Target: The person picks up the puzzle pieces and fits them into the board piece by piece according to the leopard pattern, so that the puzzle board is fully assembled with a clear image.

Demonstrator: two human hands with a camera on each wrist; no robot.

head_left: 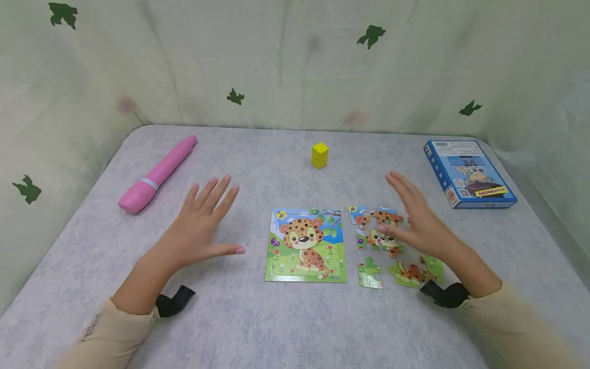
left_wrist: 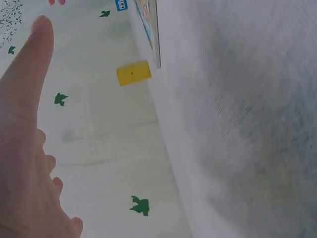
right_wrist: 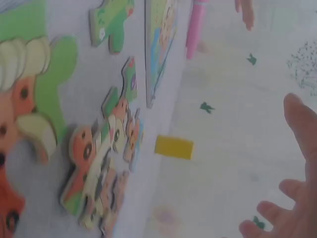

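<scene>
My left hand [head_left: 203, 225] hovers over the table to the left of a square puzzle board [head_left: 306, 246], fingers spread and holding nothing. The board carries a picture of a spotted leopard cub on grass. My right hand [head_left: 421, 225] is held above several loose puzzle pieces [head_left: 370, 274] on the board's right, its fingers extended and nothing in them. It hides part of those pieces in the head view. In the right wrist view, the pieces [right_wrist: 84, 163] lie flat on the table, apart from the hand [right_wrist: 302, 173].
A pink microphone-shaped object [head_left: 156, 177] lies at the back left. Behind the board stands a yellow block [head_left: 320, 156]. A blue picture box [head_left: 470, 174] rests at the back right. A pale curtain [head_left: 295, 66] with green leaf shapes borders the table's far edge.
</scene>
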